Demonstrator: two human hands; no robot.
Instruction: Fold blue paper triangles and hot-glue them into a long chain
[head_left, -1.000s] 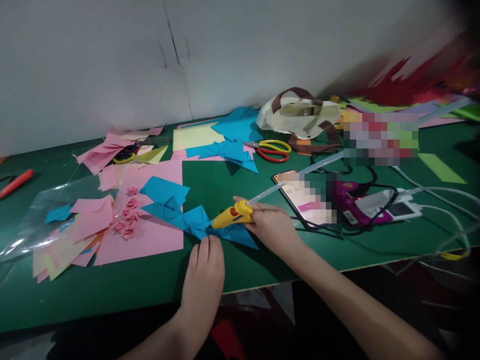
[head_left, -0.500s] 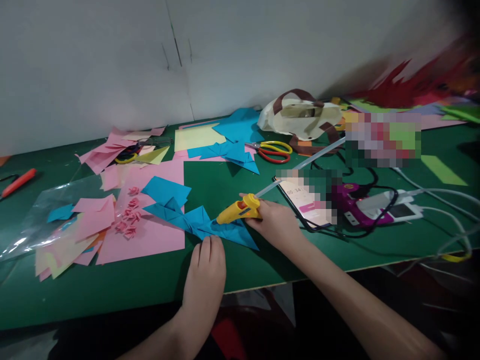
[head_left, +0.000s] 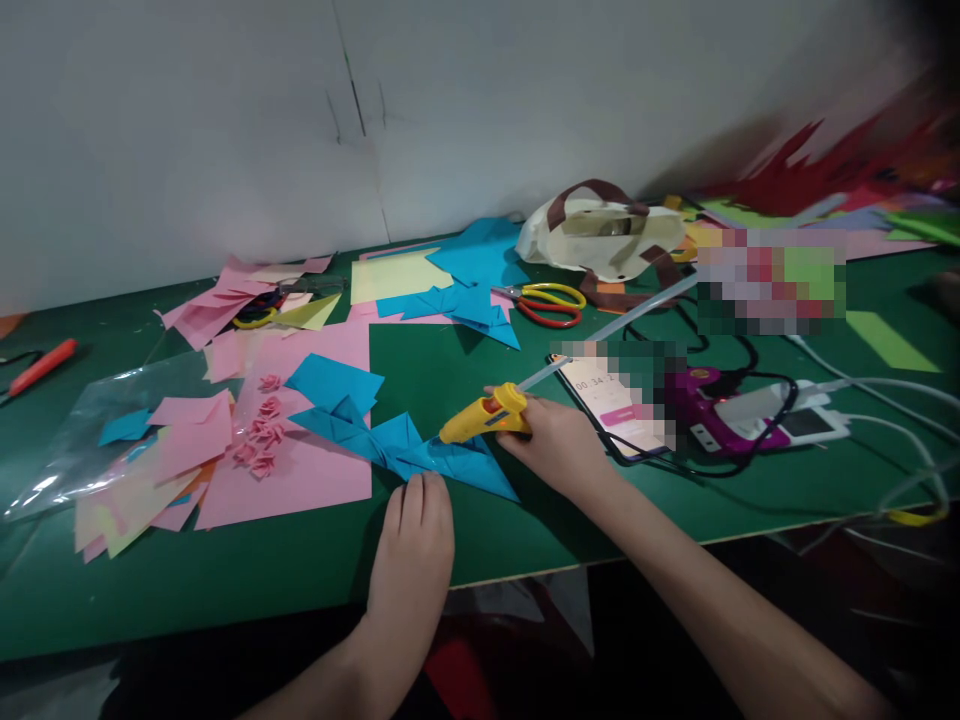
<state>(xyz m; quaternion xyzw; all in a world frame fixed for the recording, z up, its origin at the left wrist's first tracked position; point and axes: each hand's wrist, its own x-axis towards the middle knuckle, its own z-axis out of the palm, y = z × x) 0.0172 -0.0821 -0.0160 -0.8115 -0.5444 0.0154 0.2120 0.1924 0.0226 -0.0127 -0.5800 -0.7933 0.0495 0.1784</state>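
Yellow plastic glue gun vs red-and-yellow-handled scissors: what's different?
The yellow plastic glue gun is held in the right hand; the red-and-yellow-handled scissors lie untouched. The glue gun has a long translucent stick at its back; the scissors have metal blades. Both show yellow.

The left hand [head_left: 415, 535] and the right hand [head_left: 561, 447] are seen bare, with smooth, rounded backs. On the left, slim fingers [head_left: 412, 498] can be made out; on the right, they are partly hidden. The left forearm [head_left: 330, 662] and the right forearm [head_left: 697, 590] are likewise uncovered, slender and tapered towards the hand. Dark patches [head_left: 210, 660] are seen low down; whether clothing or shadow is shown cannot be told
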